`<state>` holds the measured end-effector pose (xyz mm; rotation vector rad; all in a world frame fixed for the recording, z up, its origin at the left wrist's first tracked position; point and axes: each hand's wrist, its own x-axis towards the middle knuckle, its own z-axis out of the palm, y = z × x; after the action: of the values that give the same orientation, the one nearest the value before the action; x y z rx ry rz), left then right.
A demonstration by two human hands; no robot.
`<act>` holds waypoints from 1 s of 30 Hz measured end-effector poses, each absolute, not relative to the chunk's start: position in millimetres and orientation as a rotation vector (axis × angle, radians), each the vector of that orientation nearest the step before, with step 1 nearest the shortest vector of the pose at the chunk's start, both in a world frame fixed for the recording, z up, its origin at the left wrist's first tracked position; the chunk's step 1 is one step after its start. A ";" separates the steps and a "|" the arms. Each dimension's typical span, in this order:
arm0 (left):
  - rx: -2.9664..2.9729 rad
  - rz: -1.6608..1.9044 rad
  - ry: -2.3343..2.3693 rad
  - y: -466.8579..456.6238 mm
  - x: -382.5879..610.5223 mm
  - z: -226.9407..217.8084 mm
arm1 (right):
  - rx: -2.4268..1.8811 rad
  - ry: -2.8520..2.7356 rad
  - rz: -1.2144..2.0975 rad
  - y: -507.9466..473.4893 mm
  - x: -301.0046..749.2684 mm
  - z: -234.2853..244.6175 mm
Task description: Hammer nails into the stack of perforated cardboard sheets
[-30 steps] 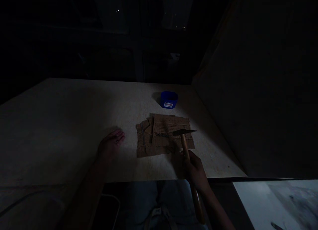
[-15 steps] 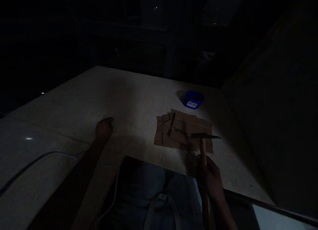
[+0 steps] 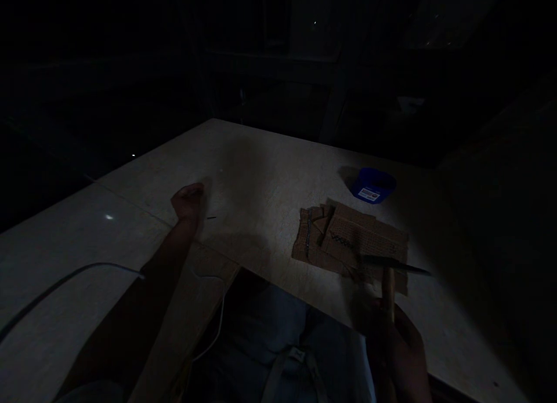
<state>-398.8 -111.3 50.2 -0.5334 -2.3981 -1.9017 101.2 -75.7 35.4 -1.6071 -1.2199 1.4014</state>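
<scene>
In dim light, my right hand (image 3: 404, 345) is wrapped around the wooden handle of a hammer (image 3: 389, 287). The dark hammer head is raised over the right part of some layered brown corrugated cardboard (image 3: 361, 235). A row of small dark marks runs across the cardboard's top piece. On the left, my left hand (image 3: 189, 201) is by the tabletop with its fingers curled closed; whatever may be in them is hidden. Just right of its wrist lies a thin dark nail-like piece (image 3: 211, 218), apart from the hand.
A blue plastic tub (image 3: 373, 186) with a white label stands behind the cardboard on the pale tabletop (image 3: 278, 182). A cable (image 3: 82, 268) arches at the left, and a thin white cord (image 3: 223, 310) hangs over the near edge. My lap is below that edge.
The view has swung left, so things sit further right. My left hand has shifted away from the nail-like piece, now visible beside it. The hammer stays in my right hand.
</scene>
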 end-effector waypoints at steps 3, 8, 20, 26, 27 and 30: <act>-0.557 -2.057 -2.283 -109.3 -372.1 68.8 | -1.607 -1.164 1.410 -78.2 101.7 33.9; -1.143 -2.134 -2.450 -96.1 -281.8 64.9 | -1.528 -1.140 1.487 -77.6 98.3 25.4; -1.977 -2.103 -2.368 -17.8 -170.1 0.5 | -1.484 -1.204 1.417 -72.2 98.9 22.0; -2.227 -1.893 -2.244 5.1 -168.9 3.7 | -1.467 -1.271 1.297 -61.5 93.9 20.4; -2.247 -1.868 -2.236 6.7 -169.4 3.5 | -1.454 -1.288 1.275 -59.7 93.9 18.3; -2.295 -1.858 -2.228 10.1 -169.9 -0.6 | -1.437 -1.343 1.248 -55.0 94.1 12.4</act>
<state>-169.9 10.1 -0.6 -2.2949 -2.2285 -1.8576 94.1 -55.0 12.4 -1.4366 -1.3434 1.2480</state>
